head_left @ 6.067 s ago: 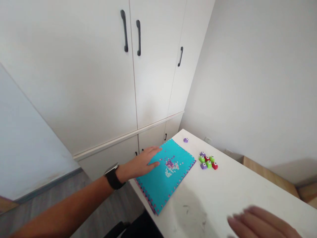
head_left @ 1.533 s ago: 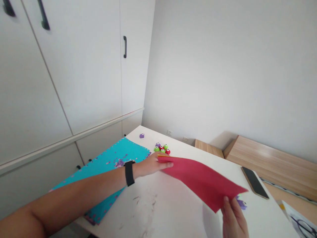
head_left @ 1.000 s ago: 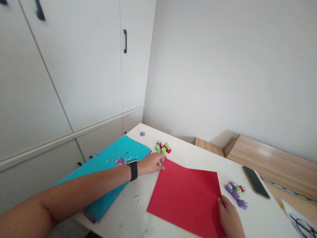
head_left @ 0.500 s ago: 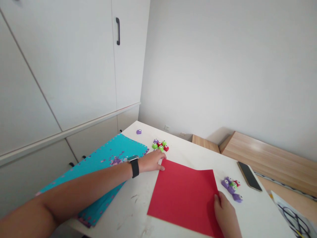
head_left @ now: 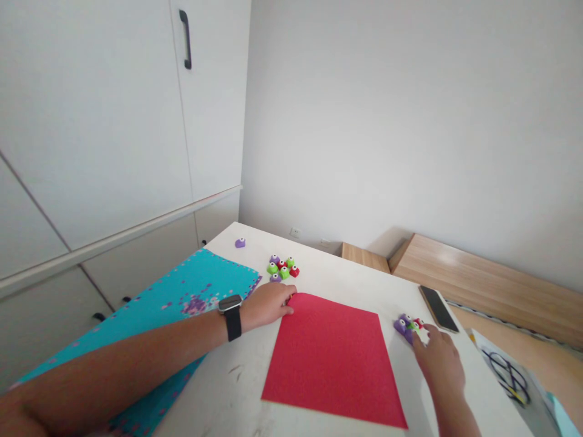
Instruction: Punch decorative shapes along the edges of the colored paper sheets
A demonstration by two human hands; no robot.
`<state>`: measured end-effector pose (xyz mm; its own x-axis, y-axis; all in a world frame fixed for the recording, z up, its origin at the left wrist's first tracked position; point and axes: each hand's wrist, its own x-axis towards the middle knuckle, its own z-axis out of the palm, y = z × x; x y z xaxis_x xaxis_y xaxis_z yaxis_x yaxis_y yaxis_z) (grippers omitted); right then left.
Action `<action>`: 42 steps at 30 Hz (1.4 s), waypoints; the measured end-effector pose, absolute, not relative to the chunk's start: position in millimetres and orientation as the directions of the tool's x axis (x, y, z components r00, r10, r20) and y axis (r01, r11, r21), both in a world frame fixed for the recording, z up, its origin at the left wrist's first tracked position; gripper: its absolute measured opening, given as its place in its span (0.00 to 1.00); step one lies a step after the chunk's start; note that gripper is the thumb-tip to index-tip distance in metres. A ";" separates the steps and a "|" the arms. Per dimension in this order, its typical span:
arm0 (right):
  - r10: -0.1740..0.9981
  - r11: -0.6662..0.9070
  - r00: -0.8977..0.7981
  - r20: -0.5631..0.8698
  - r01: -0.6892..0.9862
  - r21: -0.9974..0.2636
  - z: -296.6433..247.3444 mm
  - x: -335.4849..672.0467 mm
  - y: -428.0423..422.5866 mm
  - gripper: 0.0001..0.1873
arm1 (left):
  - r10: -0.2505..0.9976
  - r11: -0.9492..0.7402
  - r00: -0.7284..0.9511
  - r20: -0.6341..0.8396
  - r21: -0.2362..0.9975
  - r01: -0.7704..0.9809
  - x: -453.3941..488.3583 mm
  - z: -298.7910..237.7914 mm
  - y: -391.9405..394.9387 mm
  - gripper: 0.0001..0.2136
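While the empty left hand (head_left: pixel 266 305) rests at the red paper sheet's (head_left: pixel 332 361) top corner, the half-open right hand (head_left: pixel 439 358) reaches the craft punches (head_left: pixel 407 326) just right of it.

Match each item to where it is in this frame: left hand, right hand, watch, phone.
Items:
1. Left hand
2. Right hand
3. Watch
4. Phone

Places:
A. Flat on the table, beyond the punches
B. At the punches, right of the red sheet
C. Around the left wrist
D. At the far corner of the red sheet

Pairs: 1-D, 2-B, 3-C, 4-A
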<state>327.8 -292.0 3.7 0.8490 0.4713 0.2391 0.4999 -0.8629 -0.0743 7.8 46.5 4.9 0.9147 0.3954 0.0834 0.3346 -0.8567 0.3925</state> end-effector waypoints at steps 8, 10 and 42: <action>0.664 -0.742 0.737 0.127 0.671 -0.018 6.3 357.5 -274.3 0.21 | 0.411 -0.873 0.908 0.081 0.323 0.366 10.1 9.0 39.7 0.12; 0.699 -0.711 0.708 0.104 0.703 0.000 4.0 362.0 -267.4 0.20 | 0.423 -0.868 0.903 0.082 0.323 0.377 8.8 10.5 37.9 0.13; 0.975 -0.005 0.220 0.008 0.059 -0.998 39.3 189.5 -43.7 0.24 | 0.602 -0.644 0.781 0.168 0.681 0.349 -14.0 -6.0 12.9 0.15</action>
<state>189.5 -43.7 39.3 0.2201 0.9754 0.0082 0.0590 -0.0049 -0.9982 -14.0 12.9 -6.0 0.7807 0.6018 0.1684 0.3494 -0.6438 0.6808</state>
